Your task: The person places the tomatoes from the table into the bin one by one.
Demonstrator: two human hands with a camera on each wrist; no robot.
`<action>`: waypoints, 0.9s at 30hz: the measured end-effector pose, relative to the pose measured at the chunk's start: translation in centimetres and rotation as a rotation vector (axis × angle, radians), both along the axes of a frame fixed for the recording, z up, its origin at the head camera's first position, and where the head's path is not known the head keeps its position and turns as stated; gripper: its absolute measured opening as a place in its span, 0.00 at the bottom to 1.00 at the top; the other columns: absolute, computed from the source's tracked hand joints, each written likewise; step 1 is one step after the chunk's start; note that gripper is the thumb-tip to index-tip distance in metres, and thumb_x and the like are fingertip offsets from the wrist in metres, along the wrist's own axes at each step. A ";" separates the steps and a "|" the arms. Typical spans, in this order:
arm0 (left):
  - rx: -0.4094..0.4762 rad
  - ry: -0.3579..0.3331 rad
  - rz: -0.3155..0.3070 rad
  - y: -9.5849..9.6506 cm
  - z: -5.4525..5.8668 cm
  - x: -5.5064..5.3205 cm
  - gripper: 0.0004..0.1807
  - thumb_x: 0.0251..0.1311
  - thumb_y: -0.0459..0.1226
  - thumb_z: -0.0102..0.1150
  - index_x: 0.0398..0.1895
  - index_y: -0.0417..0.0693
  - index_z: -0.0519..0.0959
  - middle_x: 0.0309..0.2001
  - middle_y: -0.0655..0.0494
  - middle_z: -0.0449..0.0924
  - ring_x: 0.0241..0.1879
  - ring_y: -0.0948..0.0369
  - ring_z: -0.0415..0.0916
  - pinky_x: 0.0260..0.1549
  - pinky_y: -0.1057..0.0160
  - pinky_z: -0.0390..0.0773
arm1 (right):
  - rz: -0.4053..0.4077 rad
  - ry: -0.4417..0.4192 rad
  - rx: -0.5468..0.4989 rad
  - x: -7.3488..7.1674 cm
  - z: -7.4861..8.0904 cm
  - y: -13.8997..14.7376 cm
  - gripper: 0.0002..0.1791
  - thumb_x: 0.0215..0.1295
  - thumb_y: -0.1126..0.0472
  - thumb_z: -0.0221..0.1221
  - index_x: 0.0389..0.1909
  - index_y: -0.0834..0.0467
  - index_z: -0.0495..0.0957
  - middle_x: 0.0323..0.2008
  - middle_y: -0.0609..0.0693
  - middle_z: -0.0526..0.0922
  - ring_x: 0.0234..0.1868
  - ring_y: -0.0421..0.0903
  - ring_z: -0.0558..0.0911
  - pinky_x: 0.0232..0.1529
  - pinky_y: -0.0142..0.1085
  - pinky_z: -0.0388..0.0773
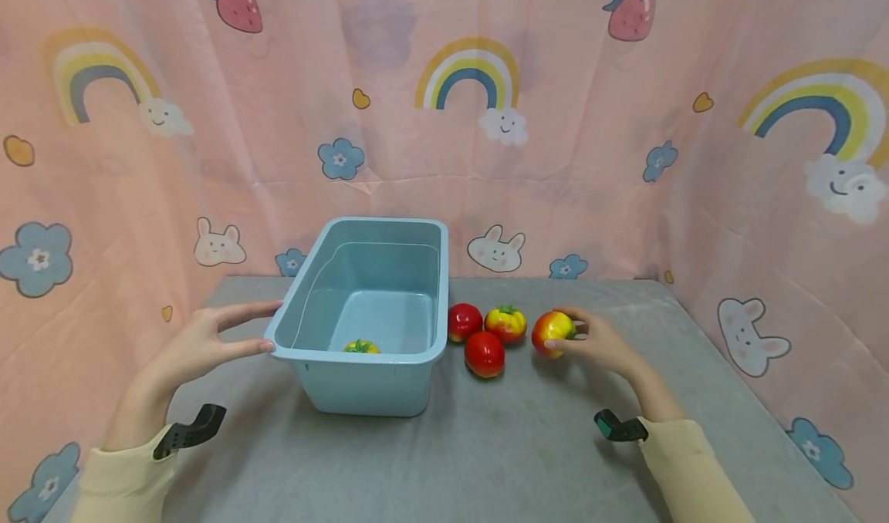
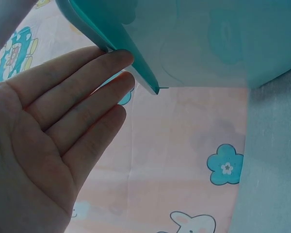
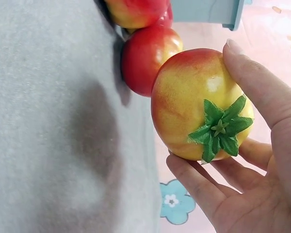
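Note:
My right hand (image 1: 597, 343) grips a red-and-yellow tomato (image 1: 551, 333) between thumb and fingers. In the right wrist view, the green leafy top of this tomato (image 3: 199, 104) faces the camera, and its shadow falls apart from it on the table. Left of it sit two red tomatoes (image 1: 485, 354) and a yellow-red tomato (image 1: 505, 323), close beside a light blue bin (image 1: 368, 384). Inside the bin, the leafy top of another tomato (image 1: 362, 346) shows behind the near rim. With fingers nearly straight, my left hand (image 1: 201, 342) touches the bin's left rim (image 2: 136, 73).
The bin stands left of the middle on a grey table (image 1: 528, 461). A pink patterned cloth (image 1: 556, 199) hangs behind the table and along its sides. Each wrist wears a black band (image 1: 190, 430).

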State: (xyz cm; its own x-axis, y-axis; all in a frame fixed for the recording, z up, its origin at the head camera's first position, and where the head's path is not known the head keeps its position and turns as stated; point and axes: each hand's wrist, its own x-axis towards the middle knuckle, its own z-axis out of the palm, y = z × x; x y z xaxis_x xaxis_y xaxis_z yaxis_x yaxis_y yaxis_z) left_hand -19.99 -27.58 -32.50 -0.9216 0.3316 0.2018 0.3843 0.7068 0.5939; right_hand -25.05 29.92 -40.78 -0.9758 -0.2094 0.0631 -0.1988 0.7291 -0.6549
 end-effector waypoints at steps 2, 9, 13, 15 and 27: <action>-0.003 0.002 0.001 0.0 0.0 0.0 0.30 0.55 0.51 0.65 0.63 0.64 0.72 0.61 0.59 0.74 0.63 0.54 0.67 0.54 0.42 0.68 | -0.006 0.003 0.006 0.0 0.2 0.0 0.39 0.56 0.41 0.64 0.64 0.57 0.66 0.61 0.62 0.70 0.57 0.64 0.72 0.50 0.55 0.75; -0.001 0.002 0.003 0.0 0.0 0.1 0.30 0.55 0.52 0.65 0.63 0.65 0.72 0.61 0.58 0.74 0.63 0.49 0.66 0.54 0.41 0.68 | -0.026 0.013 0.017 -0.2 1.0 -0.1 0.40 0.56 0.40 0.64 0.65 0.57 0.66 0.61 0.62 0.71 0.57 0.64 0.72 0.49 0.55 0.76; 0.001 0.000 0.004 0.0 0.0 0.1 0.30 0.55 0.52 0.65 0.63 0.64 0.72 0.61 0.58 0.74 0.63 0.48 0.66 0.53 0.41 0.68 | -0.037 0.003 0.023 -0.3 1.6 -0.2 0.42 0.55 0.38 0.63 0.65 0.56 0.65 0.62 0.61 0.70 0.58 0.64 0.71 0.49 0.54 0.77; 0.001 0.001 0.002 0.0 0.0 0.1 0.30 0.55 0.52 0.65 0.63 0.64 0.72 0.61 0.59 0.74 0.63 0.48 0.66 0.54 0.41 0.68 | -0.037 0.003 0.020 -0.4 1.9 -0.2 0.42 0.55 0.38 0.63 0.66 0.56 0.64 0.62 0.61 0.70 0.58 0.63 0.71 0.48 0.53 0.77; -0.002 0.006 -0.001 0.0 -0.1 0.0 0.31 0.54 0.52 0.65 0.63 0.62 0.72 0.61 0.57 0.74 0.63 0.47 0.66 0.53 0.40 0.68 | -0.001 0.048 0.011 -0.5 3.9 -1.5 0.41 0.56 0.40 0.64 0.66 0.57 0.65 0.62 0.62 0.69 0.57 0.65 0.72 0.47 0.51 0.78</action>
